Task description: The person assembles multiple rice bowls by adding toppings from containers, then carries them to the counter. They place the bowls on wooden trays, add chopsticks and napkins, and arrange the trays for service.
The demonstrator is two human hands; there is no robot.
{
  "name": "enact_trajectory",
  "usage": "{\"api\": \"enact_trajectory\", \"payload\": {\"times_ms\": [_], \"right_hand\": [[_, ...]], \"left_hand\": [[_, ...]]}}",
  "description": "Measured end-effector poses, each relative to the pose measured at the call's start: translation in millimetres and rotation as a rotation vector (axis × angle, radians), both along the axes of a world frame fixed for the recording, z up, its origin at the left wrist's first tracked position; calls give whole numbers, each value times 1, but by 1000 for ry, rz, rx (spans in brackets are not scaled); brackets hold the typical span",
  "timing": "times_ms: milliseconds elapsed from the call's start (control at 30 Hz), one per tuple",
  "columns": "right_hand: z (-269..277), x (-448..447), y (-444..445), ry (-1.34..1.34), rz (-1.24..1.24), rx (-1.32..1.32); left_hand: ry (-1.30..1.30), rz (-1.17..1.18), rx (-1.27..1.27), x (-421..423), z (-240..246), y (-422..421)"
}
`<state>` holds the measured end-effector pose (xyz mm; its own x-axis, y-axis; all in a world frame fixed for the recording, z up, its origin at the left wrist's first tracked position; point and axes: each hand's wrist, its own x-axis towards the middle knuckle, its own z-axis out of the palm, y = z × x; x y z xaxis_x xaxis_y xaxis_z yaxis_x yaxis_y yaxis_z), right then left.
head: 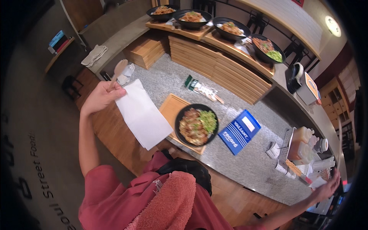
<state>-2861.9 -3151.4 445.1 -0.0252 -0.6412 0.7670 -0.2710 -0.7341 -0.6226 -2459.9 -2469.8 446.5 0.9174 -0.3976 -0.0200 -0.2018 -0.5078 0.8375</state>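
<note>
My left hand (100, 96) grips a wooden spoon (119, 69), bowl end up, together with a white paper napkin (142, 115) that hangs down over the counter's edge. Far to the right, my right hand (329, 184) is stretched out beside a small holder with white packets (317, 182); whether its fingers grip anything is unclear. Before me a black bowl (197, 125) of glazed meat and shredded green vegetable sits on a wooden tray (172, 109). Beyond it lies a clear packet with wooden cutlery (204, 89). A blue record book (240, 132) rests to the bowl's right.
Several black bowls of food (231, 28) stand on wooden trays along the raised ledge. Stacked wooden trays (214, 64) lean beneath it. A white basket (287, 143) with sauce bottles (300, 146) is at right. Folded cloths (95, 54) lie on the left ledge.
</note>
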Motion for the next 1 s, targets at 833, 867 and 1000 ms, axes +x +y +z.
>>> {"api": "enact_trajectory", "payload": {"times_ms": [833, 867, 1000], "right_hand": [[-144, 296, 476, 974, 836, 63], [-154, 285, 481, 980, 827, 84], [-186, 262, 490, 1029, 767, 132]], "left_hand": [[219, -104, -132, 67, -60, 143], [219, -144, -166, 71, -59, 138], [312, -216, -164, 88, -57, 112]]}}
